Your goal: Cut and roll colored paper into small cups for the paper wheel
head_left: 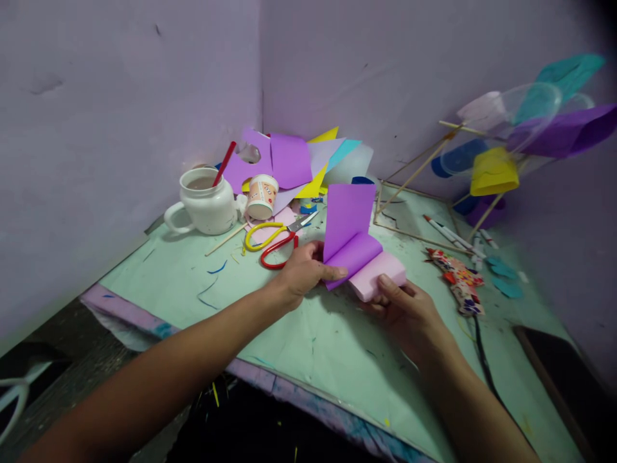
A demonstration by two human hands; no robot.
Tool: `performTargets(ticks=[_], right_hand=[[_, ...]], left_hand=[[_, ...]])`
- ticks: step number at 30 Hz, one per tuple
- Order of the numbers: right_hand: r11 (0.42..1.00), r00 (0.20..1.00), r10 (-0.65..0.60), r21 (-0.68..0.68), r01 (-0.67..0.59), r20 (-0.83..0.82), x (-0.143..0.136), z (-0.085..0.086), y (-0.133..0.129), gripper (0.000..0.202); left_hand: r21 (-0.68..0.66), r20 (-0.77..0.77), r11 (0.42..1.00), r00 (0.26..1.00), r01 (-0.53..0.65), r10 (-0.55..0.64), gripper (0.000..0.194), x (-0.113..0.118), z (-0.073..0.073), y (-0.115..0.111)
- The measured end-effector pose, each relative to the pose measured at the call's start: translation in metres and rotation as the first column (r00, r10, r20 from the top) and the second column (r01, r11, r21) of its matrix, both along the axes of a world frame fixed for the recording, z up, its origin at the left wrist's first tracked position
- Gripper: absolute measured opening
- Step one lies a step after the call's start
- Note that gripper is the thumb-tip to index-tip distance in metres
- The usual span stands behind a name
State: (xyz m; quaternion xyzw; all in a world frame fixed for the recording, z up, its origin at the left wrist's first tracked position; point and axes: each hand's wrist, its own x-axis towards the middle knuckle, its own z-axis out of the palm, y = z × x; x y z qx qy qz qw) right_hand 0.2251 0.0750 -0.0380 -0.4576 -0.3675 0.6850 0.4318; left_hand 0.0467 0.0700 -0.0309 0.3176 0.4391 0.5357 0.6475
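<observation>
A purple paper strip (350,212) curls over at its lower end, held above the table. My left hand (308,270) is closed on that curled end, with the thumb lying on top. In my right hand (402,305) is a pale pink paper roll (378,275), pinched between thumb and fingers. The pink roll lies against the purple curl; whether the two are joined I cannot tell. Just left of my left hand, scissors (284,238) with one yellow and one red handle lie on the table.
A white mug (208,202) with a red stick stands at the left, beside a small paper cup (262,197). Coloured paper sheets (292,161) pile up in the corner. At the right are a stick-framed paper wheel (494,173), markers (448,233), a floral-patterned item (457,280) and a dark phone-like slab (563,373).
</observation>
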Motion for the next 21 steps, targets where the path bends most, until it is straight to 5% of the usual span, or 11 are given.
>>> performTargets(ticks=[11,21], right_hand=[[1.000,0.998,0.011,0.020,-0.012,0.060,0.003,0.005,0.002,0.033],[0.970,0.949,-0.230,0.131,0.206,0.214,0.031,0.002,0.044,0.027]], left_hand=[[-0.027,0.105,1.000,0.994,-0.010,0.013,0.047,-0.003,0.005,0.001],[-0.065,0.082,0.994,0.994,0.083,-0.078,0.043,-0.005,0.011,-0.004]])
